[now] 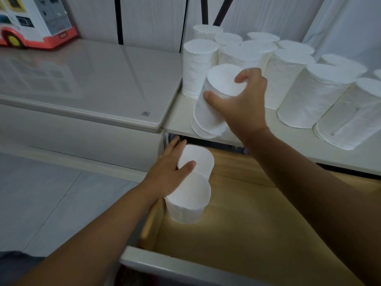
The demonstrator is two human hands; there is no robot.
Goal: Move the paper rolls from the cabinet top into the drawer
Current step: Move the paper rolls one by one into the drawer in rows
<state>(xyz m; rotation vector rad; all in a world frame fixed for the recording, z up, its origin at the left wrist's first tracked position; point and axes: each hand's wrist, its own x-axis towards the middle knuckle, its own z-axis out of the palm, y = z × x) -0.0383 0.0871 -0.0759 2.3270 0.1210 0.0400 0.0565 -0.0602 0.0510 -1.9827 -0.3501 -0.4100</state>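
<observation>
Several white paper rolls (288, 79) stand upright on the white cabinet top (288, 141). My right hand (241, 104) grips one tilted roll (214, 104) at the cabinet's front left edge, thumb and fingers around its upper end. Below, the wooden drawer (247, 213) is pulled out. Two rolls stand in its far left corner. My left hand (171, 172) holds the farther roll (198, 159), thumb across its top. The nearer roll (187, 201) stands just in front of it, touching.
A lower glossy cabinet surface (92, 83) lies to the left, with a red and white toy bus (35, 21) at its back. The drawer's white front rail (165, 269) is nearest me. Grey floor tiles (41, 203) are at the lower left.
</observation>
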